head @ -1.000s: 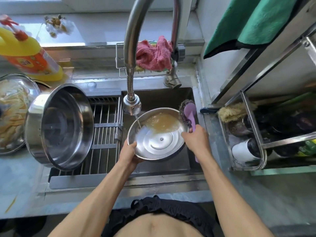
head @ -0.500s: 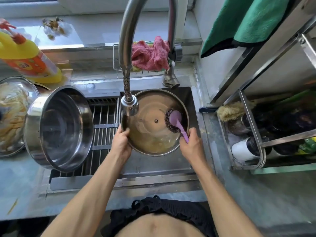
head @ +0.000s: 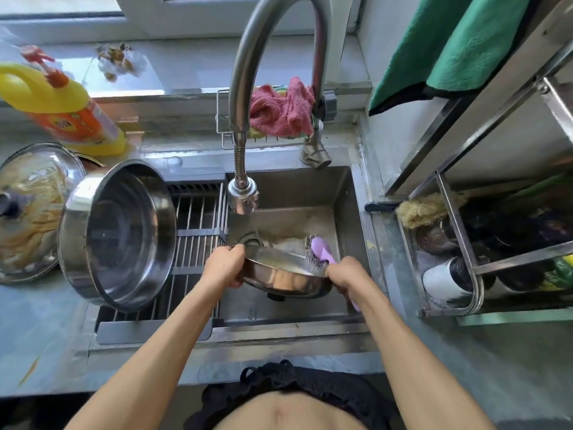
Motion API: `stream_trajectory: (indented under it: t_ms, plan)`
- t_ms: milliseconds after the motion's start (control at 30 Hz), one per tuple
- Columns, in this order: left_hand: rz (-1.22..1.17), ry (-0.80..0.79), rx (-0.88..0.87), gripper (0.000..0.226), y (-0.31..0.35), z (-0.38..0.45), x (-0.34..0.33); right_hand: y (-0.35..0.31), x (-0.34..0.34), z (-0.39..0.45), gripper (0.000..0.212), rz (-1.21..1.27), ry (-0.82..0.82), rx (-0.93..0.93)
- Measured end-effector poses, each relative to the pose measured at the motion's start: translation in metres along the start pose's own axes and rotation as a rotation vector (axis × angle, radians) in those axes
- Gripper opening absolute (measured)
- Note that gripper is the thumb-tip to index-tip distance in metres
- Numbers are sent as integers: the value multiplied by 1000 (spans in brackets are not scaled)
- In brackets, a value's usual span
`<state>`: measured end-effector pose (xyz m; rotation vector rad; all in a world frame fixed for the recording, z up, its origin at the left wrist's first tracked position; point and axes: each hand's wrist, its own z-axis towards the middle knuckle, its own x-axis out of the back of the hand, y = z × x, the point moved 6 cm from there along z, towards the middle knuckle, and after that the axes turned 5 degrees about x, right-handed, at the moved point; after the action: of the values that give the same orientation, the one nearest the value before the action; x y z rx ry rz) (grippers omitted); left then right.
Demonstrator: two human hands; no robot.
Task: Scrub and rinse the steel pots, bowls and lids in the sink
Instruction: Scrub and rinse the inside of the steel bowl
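Head cam has you over the sink (head: 347,193) with a steel lid (head: 279,274) held low in the basin, tipped so its domed top and black knob face you and the inside faces away. Your left hand (head: 221,268) grips the lid's left rim, fingers curled over the edge and thumb on top near the drain side. Your right hand (head: 345,274) is wrapped around the purple handle of a brush (head: 321,252), fingers closed tight on it, and the bristle head sits right at the lid's upper right rim, touching or just about touching it. It's a bit blurry there, so you can't tell exactly how much bristle is on the metal. So the lid sits between your two hands, left fingers on one edge, brush on the other.

The tap (head: 243,193) hangs above and behind the lid, a little left of center; whether water is running is hard to make out.

To your left a big pot (head: 117,234) leans on its side on the rack (head: 198,243) over the sink's left half, open mouth facing you. Further left a lid (head: 31,209) with yellowish residue lies on the counter, with a yellow bottle (head: 62,110) behind it. A pink rag (head: 280,108) sits in the wire holder behind the tap.
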<state>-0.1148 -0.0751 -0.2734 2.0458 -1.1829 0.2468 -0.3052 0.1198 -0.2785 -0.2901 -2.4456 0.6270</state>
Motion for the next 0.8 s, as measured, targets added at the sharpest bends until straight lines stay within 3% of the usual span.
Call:
stream_trajectory:
  t_ms: [133,300,500,633,700,800]
  plan:
    - [-97,85,-66,29,12,1,2,-9,7,11,31,63,109,65]
    - [-49,-63,84,24,0,3,-3,10,-10,2,11,26,-58,-60]
    - [-159,-28,0,17,2,-8,2,18,-31,6,16,101,-45,-46]
    - [-315,-124,-55,51,4,-18,-10,9,-28,1,22,-13,-22,50]
    - [-350,-107,-84,63,5,-20,-9,6,-24,-1,30,-173,-39,80]
    - [-317,-73,-146,71,6,-23,-5,-10,-7,-11,29,-467,69,193]
